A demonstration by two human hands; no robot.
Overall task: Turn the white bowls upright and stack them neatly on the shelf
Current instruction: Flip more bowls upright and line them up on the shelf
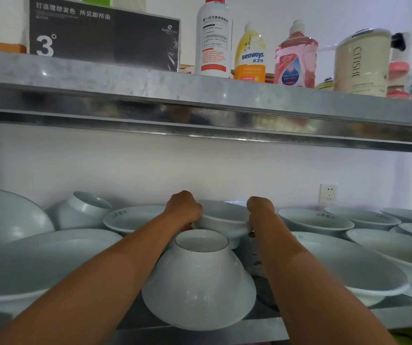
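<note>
Steel, dull and scuffed, makes up the shelf [200, 327] where the white bowls sit, with a second metal shelf [200, 95] above carrying bottles and a dark box. On the lower level wide shallow bowls lie upright to the left [38, 265] and right [349, 267], more of them ranged along the back wall. One rounded bowl [80, 212] at the back left lies tipped on its side. At the front centre an inverted bowl [200, 282] rests rim-down, foot ring uppermost, between the two forearms.

Behind it is the bowl in hand [221, 217], upright and held by its rim at the back of the shelf. The left hand [183, 209] curls closed over the rim's left edge; the right hand [259, 210] does the same on the right edge — fingers pressed down against the lip, thumbs apparently beneath, though the undersides are hidden. Whether the bowl is resting on another or lifted clear I cannot tell.

The step looks like settling this upright bowl into place on a stack. Next, I judge, the hands must let go evenly and come back for the inverted bowl in front — lifting it clear of its neighbours, flipping it, and nesting it without knocking rims.
</note>
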